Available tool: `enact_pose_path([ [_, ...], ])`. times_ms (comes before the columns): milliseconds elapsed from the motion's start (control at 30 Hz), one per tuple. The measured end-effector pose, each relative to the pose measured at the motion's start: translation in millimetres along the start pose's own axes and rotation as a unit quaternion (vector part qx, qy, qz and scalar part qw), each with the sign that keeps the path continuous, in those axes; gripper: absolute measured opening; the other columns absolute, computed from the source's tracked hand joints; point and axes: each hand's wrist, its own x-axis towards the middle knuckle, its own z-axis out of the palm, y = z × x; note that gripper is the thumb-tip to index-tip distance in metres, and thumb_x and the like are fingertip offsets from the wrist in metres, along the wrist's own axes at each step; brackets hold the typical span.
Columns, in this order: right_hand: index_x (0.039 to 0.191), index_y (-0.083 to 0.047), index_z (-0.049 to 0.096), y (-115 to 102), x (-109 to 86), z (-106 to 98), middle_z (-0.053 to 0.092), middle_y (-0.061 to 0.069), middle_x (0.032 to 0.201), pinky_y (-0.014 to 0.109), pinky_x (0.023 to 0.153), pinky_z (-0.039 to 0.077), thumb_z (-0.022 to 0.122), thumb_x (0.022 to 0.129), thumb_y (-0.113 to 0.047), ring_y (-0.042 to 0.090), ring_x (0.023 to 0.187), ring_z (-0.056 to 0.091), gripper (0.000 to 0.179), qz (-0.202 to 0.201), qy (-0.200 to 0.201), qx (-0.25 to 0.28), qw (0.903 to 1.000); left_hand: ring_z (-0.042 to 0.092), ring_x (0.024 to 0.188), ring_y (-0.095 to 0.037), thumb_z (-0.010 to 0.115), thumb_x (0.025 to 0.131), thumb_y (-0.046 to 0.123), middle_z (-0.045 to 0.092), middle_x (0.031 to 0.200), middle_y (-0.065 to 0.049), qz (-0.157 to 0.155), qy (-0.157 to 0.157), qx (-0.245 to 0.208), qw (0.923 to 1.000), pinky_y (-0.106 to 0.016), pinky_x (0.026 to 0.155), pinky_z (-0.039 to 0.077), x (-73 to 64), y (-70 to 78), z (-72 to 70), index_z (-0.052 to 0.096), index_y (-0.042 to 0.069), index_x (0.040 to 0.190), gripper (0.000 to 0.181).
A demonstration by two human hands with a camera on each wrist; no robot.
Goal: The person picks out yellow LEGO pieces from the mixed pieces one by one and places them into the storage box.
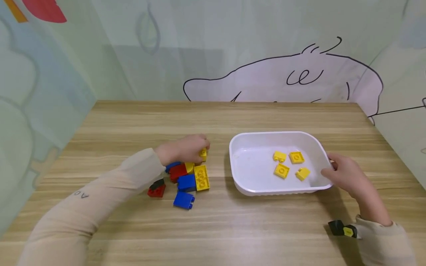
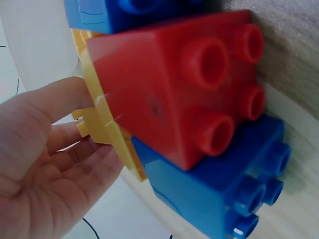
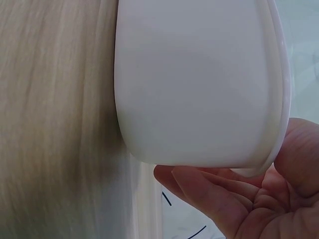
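Observation:
My left hand pinches a small yellow brick between thumb and fingers, at the far side of a loose pile. In the left wrist view that yellow brick shows within the curled fingers, beside a red brick and a blue brick. A longer yellow brick lies in the pile just nearer than the hand. My right hand grips the right end of a white plastic tub, thumb over the rim and fingers against the outer wall.
Several yellow bricks lie inside the tub's right half. Blue bricks and a red brick with a dark piece on it sit near the left forearm. The wooden table ends at a wall with drawings behind.

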Motion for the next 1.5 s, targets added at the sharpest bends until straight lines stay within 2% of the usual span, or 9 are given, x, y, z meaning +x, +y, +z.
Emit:
enact_pose_path([
  [167,0.123,0.019,0.043,0.2,0.0,0.9,0.059,0.032,0.099,0.032,0.061,0.05,0.057,0.083,-0.008,0.028,0.076,0.056,0.05,-0.004,0.002,0.002,1.0,0.052,0.083,-0.021,0.067,0.082,0.007,0.056,0.106,-0.012,0.011,0.012,0.009,0.9998,-0.028,0.076,0.049,-3.4,0.1,-1.3,0.06,-0.002,0.115,0.035],
  [467,0.124,0.018,0.043,0.1,0.4,1.0,0.059,0.032,0.1,0.032,0.061,0.05,0.056,0.083,-0.008,0.028,0.076,0.056,0.05,-0.006,0.004,0.005,1.0,0.053,0.08,-0.021,0.07,0.076,0.007,0.056,0.102,-0.012,0.032,0.046,0.007,0.9984,-0.031,0.075,0.05,-8.7,-2.0,-12.5,0.061,-0.003,0.113,0.039],
  [600,0.124,0.018,0.042,-0.7,0.2,1.1,0.058,0.033,0.101,0.032,0.062,0.051,0.056,0.083,-0.008,0.028,0.077,0.056,0.051,-0.005,0.002,0.007,1.0,0.052,0.081,-0.021,0.069,0.077,0.007,0.056,0.102,-0.012,0.033,0.044,0.003,0.9985,-0.031,0.076,0.049,-9.6,-0.3,-19.5,0.061,-0.003,0.114,0.039],
  [833,0.123,0.019,0.044,0.5,0.3,1.9,0.06,0.032,0.098,0.031,0.059,0.05,0.057,0.083,-0.005,0.027,0.075,0.057,0.048,-0.013,0.006,0.007,0.9999,0.051,0.079,-0.022,0.065,0.078,0.002,0.058,0.098,-0.013,0.052,0.057,0.025,0.9967,-0.032,0.076,0.049,-10.8,5.5,-28.9,0.062,-0.004,0.111,0.034],
  [933,0.122,0.019,0.044,0.9,0.3,2.2,0.06,0.032,0.097,0.03,0.059,0.049,0.057,0.083,-0.005,0.027,0.075,0.057,0.047,-0.014,0.008,0.005,0.9999,0.052,0.082,-0.022,0.065,0.08,0.001,0.058,0.1,-0.012,0.051,0.053,0.029,0.9969,-0.032,0.079,0.049,-9.9,8.9,-31.1,0.062,-0.003,0.113,0.033],
  [1167,0.122,0.019,0.044,0.6,-0.2,1.9,0.06,0.032,0.097,0.03,0.059,0.049,0.057,0.083,-0.005,0.027,0.075,0.057,0.047,-0.013,0.007,0.004,0.9999,0.055,0.086,-0.022,0.069,0.081,0.003,0.06,0.105,-0.013,0.068,0.066,0.045,0.9944,-0.03,0.081,0.049,-7.9,19.0,-35.9,0.062,-0.001,0.114,0.034],
  [1500,0.121,0.02,0.044,0.2,0.3,1.4,0.06,0.032,0.096,0.029,0.059,0.049,0.057,0.083,-0.005,0.026,0.074,0.056,0.048,-0.013,0.004,0.006,0.9999,0.055,0.088,-0.021,0.068,0.081,0.004,0.059,0.107,-0.012,0.074,0.051,0.046,0.9949,-0.029,0.083,0.049,-4.2,34.2,-44.9,0.062,0.001,0.116,0.036],
])
